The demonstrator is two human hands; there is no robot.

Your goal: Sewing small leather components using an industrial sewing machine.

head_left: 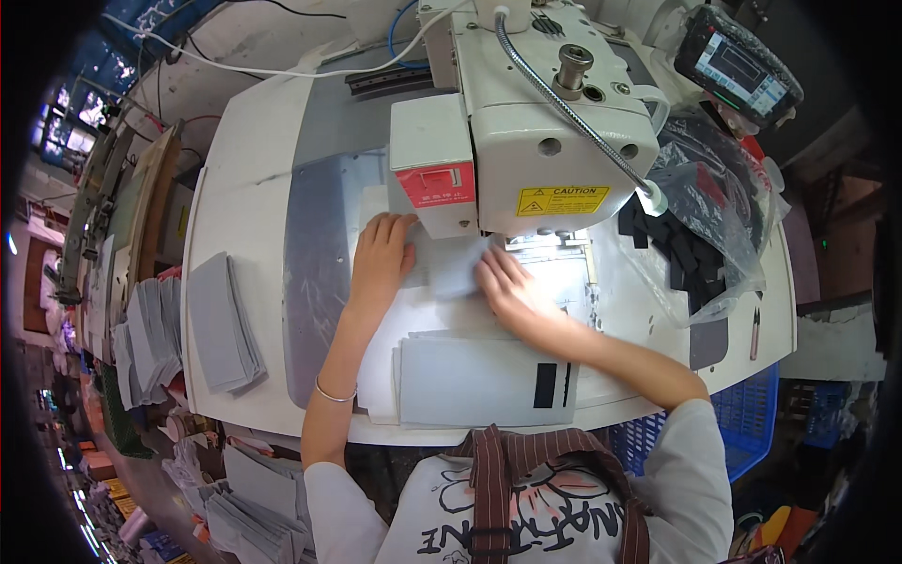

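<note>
A grey fabric panel (449, 266) lies under the head of a white sewing machine (554, 132). My left hand (381, 252) rests flat at the panel's left side, fingers stretched out and thumb apart. On the panel's right side, beside the needle area, is my right hand (512, 289), slightly blurred, with its fingers extended and fingertips at the fabric. Neither hand visibly grips anything. Nearer to me lies a small stack of grey panels (470, 381); the top one carries a black rectangular patch (545, 385) and a thin black strip.
Grey panels (224, 324) are stacked at the table's left edge. A clear plastic bag (742, 254) of black patches (686, 258) sits right of the machine, near thread snips (755, 329). A control screen (742, 70) stands far right. Below is a blue basket (752, 423).
</note>
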